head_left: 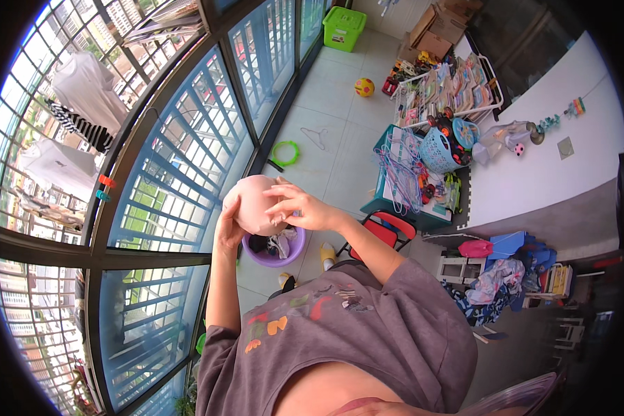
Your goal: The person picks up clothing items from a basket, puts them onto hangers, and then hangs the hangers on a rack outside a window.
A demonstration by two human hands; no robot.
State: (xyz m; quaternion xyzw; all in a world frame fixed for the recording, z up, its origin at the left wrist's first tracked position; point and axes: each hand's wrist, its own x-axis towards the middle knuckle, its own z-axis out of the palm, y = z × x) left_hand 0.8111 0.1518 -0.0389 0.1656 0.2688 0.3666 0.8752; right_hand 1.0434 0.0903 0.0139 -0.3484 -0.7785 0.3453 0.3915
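A pale pink, rounded garment (253, 205), perhaps a moulded bra, is held up before me near the window. My left hand (230, 224) grips its left side, with the thumb over the front. On the right side, my right hand (304, 208) holds it with fingers spread across the surface. Below it on the floor stands a purple basin (295, 251) with dark and white laundry (281, 243) inside, partly hidden by the garment and my hands.
Barred windows (171, 156) run along my left, with shirts (86, 86) hanging outside. A green ring (285, 153), a wire hanger (314, 138) and a yellow ball (364, 87) lie on the floor. A red chair (379, 234) and a teal table (377, 205) heaped with hangers stand at right.
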